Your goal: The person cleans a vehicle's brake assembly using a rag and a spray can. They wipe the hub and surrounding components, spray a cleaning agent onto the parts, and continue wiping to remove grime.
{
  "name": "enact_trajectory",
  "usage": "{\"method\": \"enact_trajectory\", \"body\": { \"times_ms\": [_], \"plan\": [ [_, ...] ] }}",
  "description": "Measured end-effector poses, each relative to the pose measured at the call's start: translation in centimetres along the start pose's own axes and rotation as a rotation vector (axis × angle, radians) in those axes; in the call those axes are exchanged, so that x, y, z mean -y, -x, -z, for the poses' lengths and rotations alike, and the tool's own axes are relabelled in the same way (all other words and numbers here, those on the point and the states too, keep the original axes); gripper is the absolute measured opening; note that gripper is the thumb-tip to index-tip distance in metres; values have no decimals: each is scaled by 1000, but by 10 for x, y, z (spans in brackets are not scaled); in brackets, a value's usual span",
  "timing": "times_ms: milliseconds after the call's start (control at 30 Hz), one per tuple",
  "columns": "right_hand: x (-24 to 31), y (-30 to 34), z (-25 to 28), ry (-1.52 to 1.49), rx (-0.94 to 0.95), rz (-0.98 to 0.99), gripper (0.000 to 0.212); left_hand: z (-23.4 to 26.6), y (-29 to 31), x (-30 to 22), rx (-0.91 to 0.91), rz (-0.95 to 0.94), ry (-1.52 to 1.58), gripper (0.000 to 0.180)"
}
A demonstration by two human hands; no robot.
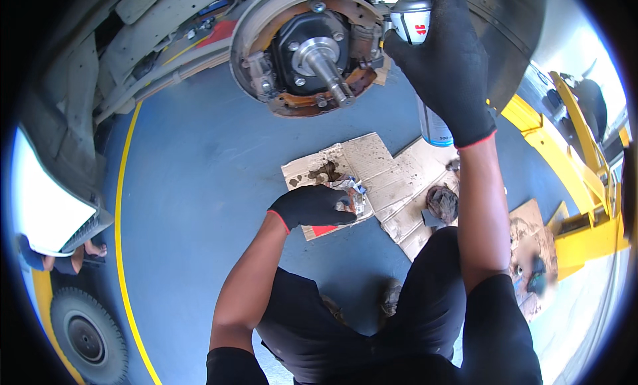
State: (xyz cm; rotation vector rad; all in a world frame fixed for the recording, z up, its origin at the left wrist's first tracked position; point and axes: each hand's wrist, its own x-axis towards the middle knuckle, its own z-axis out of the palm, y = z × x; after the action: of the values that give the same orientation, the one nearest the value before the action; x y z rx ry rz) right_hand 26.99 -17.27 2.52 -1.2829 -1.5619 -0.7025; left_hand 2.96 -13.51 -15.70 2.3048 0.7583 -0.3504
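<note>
My right hand [446, 61], in a black glove, grips a silver spray can [413, 18] with a red cap, held up beside the bare wheel hub [311, 47] of a raised car. The hub shows a rusty backing plate, brake shoes and a shiny spindle pointing toward me. My left hand [314, 205], also in a black glove, is lower down, closed on a small crumpled packet or rag [352, 193] above pieces of cardboard [372, 162] on the floor.
Stained cardboard sheets lie on the blue floor with a dirty rag [442, 202] on them. A yellow lift arm [585, 186] runs along the right. A yellow painted line [121, 205] curves at left, near a wheel [86, 332] and another person's foot [93, 251].
</note>
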Motion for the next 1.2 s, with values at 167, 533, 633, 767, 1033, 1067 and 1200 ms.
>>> {"method": "enact_trajectory", "body": {
  "times_ms": [167,533,633,767,1033,1067,1200],
  "plan": [
    [32,-13,-9,-65,-21,2,60,-1,1,-3,-2,28,-25,68],
    [47,-20,-22,-75,-58,-14,58,-5,4,13,-22,-21,18,69],
    [55,-18,-22,4,-80,48,58,-5,5,13,-14,13,-4,71],
    [75,-12,-22,-36,37,8,59,-5,9,11,-40,41,20,74],
    [97,0,-40,-78,118,66,57,-6,13,20,-63,27,11,74],
    [98,2,-43,-75,79,98,57,-7,13,21,-73,23,18,74],
    [102,9,-53,-9,61,143,59,-8,13,24,-100,7,46,71]
  ]
}}
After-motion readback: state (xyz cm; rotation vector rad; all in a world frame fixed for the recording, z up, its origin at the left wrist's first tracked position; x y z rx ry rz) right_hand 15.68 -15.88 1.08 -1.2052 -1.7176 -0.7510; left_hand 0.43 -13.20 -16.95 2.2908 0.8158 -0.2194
